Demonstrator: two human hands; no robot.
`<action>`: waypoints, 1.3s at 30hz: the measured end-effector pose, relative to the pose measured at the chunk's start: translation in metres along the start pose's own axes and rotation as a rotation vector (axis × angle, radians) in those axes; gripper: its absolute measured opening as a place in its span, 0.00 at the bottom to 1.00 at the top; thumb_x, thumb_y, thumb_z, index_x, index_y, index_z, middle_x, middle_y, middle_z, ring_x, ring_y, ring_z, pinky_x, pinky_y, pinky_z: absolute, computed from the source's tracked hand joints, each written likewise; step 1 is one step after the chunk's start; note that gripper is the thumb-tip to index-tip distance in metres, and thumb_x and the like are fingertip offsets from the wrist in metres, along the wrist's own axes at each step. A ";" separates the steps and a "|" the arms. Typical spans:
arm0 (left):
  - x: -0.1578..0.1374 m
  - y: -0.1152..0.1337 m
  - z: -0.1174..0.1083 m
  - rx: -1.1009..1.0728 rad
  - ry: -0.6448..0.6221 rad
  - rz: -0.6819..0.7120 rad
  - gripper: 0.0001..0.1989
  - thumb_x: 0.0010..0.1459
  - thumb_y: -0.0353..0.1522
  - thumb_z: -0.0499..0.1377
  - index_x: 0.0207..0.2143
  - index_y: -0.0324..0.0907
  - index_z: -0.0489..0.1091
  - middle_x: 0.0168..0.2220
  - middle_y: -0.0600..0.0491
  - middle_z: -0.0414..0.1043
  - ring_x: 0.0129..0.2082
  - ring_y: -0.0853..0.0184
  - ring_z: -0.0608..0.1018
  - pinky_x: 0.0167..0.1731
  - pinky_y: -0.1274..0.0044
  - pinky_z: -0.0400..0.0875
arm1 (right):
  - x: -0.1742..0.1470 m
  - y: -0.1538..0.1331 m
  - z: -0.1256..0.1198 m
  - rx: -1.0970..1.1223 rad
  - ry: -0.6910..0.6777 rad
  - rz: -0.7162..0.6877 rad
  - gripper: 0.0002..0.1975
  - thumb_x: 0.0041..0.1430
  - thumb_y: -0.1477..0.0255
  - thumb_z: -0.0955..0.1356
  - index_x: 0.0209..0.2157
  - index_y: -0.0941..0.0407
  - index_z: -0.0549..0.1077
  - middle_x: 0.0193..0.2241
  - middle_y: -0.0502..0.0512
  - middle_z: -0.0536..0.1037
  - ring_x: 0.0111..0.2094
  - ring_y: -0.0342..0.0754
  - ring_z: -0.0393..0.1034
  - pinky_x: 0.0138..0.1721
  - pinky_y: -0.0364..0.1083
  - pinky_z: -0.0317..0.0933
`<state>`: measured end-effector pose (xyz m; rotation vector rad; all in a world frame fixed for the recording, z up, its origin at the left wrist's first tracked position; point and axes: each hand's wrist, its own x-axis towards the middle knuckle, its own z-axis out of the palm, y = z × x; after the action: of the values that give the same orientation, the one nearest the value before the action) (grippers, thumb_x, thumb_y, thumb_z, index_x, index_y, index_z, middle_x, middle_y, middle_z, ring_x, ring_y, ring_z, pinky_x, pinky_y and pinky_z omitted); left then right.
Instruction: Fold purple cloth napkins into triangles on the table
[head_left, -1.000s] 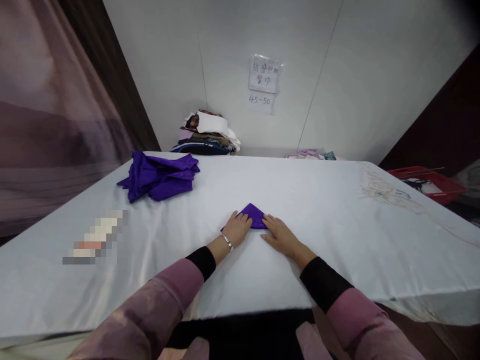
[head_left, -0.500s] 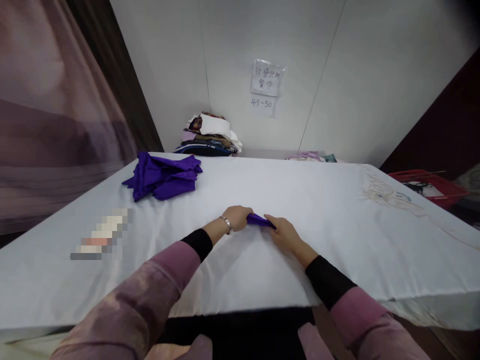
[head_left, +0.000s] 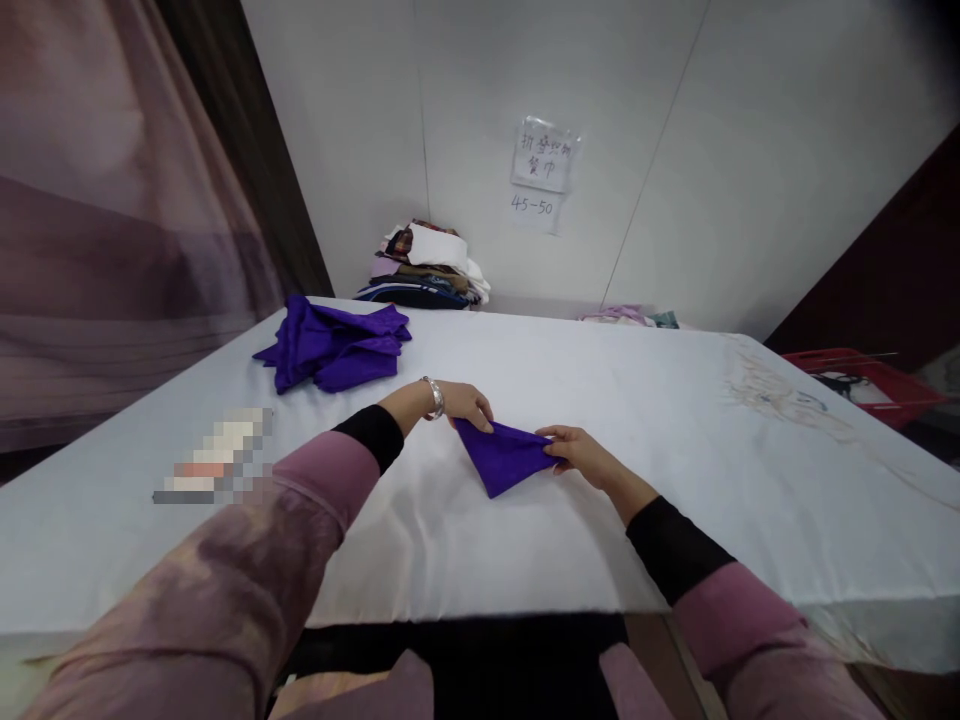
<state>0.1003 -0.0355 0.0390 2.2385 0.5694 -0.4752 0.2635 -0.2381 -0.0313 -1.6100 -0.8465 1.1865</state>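
A purple cloth napkin [head_left: 504,462], folded into a triangle with its point toward me, is held between my two hands over the white-covered table [head_left: 480,560]. My left hand [head_left: 463,403], with a silver bracelet at the wrist, grips the upper left corner, thumb on top. Pinched at the right corner is the same napkin in my right hand [head_left: 581,452]. The far edge of the cloth runs between the hands. Fingers under the cloth are partly hidden.
A heap of purple cloths [head_left: 337,345] lies at the table's back left. Nearer on the left is a blurred-out item [head_left: 217,455]. Folded clothes [head_left: 427,265] are stacked by the wall, under a paper sign [head_left: 541,155] to their right. A red basket [head_left: 870,375] stands at the right.
The napkin was a narrow strip bunched between my hands; now it shows as a wider triangle. My left hand has moved left and away, my right hand slightly right.
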 end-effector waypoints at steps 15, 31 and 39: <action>0.039 -0.053 0.054 -0.255 0.497 -0.140 0.10 0.46 0.30 0.60 0.34 0.40 0.73 0.33 0.54 0.75 0.29 0.69 0.76 0.28 0.80 0.70 | 0.016 0.038 -0.009 -0.675 0.342 -0.188 0.18 0.51 0.68 0.66 0.45 0.55 0.72 0.37 0.53 0.77 0.39 0.48 0.70 0.43 0.46 0.60; 0.021 -0.005 0.137 0.309 0.715 0.395 0.24 0.55 0.40 0.56 0.54 0.44 0.61 0.57 0.48 0.61 0.56 0.60 0.62 0.54 0.66 0.57 | 0.017 0.025 0.001 -0.053 0.025 0.039 0.18 0.55 0.75 0.66 0.48 0.62 0.65 0.15 0.47 0.72 0.15 0.40 0.66 0.17 0.38 0.60; 0.029 -0.008 0.151 0.379 0.647 0.357 0.18 0.60 0.33 0.50 0.53 0.44 0.62 0.55 0.50 0.64 0.55 0.61 0.64 0.52 0.64 0.58 | 0.001 0.028 -0.011 0.299 0.040 0.045 0.13 0.57 0.73 0.66 0.45 0.60 0.67 0.27 0.54 0.76 0.27 0.44 0.74 0.29 0.42 0.70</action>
<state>0.0961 -0.1373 -0.0768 2.7877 0.3958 0.3749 0.2746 -0.2492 -0.0568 -1.4087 -0.5786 1.2443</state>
